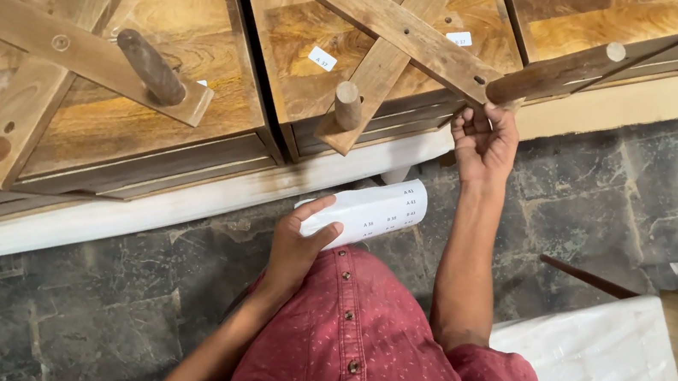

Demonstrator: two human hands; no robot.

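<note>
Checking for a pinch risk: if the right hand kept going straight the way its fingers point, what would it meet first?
The right hand points up toward the wooden crosspiece of the upturned table. Its fingertips already seem to touch the crosspiece's end beside the round leg, so it would likely meet that wood first; depth is unclear.

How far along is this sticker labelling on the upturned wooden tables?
Done: two tables carry small white stickers. In hand: the left hand holds the curled sticker sheet; the right hand touches a crossbar end. Left: the sheet shows more stickers; the right-hand table shows none.
</note>
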